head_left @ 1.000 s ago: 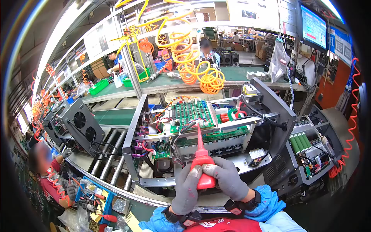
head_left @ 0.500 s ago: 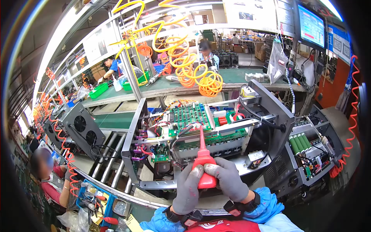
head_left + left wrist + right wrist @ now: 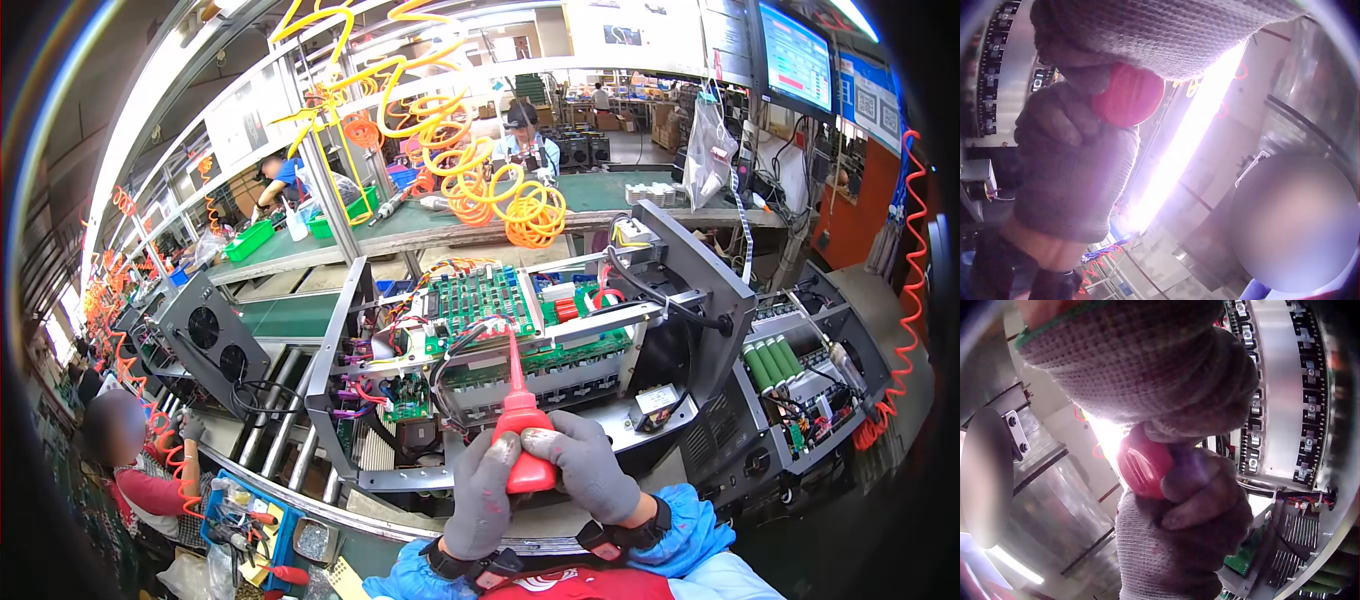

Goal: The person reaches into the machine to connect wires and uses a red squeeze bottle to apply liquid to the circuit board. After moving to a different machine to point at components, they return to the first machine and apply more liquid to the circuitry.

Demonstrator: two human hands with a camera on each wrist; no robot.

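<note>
My gloved left hand [image 3: 480, 500] and gloved right hand [image 3: 585, 470] together grip a red squeeze bottle [image 3: 530, 474], thumbs side by side on its near face. The bottle's long tapered nozzle [image 3: 516, 365] points up and away, its tip overlapping the front edge of a green circuit board [image 3: 480, 303] in the head view. That board sits on top of an open grey metal chassis [image 3: 335, 370] filled with wiring and components. From below, the bottle's rounded red base [image 3: 1129, 97] shows between the two gloves in the left wrist view.
Metal rollers [image 3: 285, 400] lie left of the chassis, with a fan unit [image 3: 215, 330] beyond. A blue bin [image 3: 285, 525] of tools stands at lower left, near another person [image 3: 150, 490]. At right is a second open chassis [image 3: 800, 370]. Yellow coiled hoses [image 3: 480, 170] hang ahead.
The head view has shifted slightly, so the chassis appears a little further left. My hands keep the same grip on the bottle. The person at left has moved their arms.
</note>
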